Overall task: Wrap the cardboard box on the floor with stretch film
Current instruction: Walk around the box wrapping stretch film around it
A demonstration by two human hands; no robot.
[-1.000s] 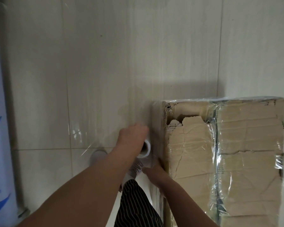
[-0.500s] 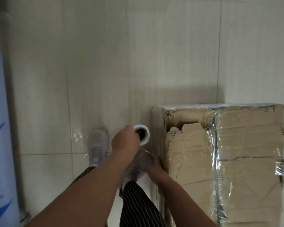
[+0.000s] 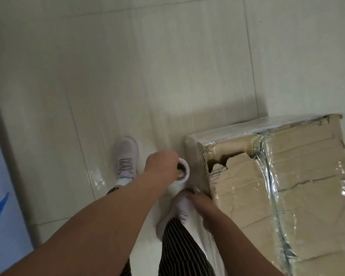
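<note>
Cardboard box [image 3: 277, 196] on floor, right of both hands, long axis running toward viewer, partly filmed. Film roll [image 3: 182, 173] just beside box's left face. Left hand [image 3: 160, 166] grips roll's top end. Right hand [image 3: 204, 204] nearer box, at roll's lower end; grip cannot be told.

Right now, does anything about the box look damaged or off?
Yes. The cardboard box has a torn top flap at the corner nearest the stretch film roll held by the left hand. There is a jagged dark hole with ragged edges, and film already lies over it. Creases or cracks also cross the top farther right.
</note>
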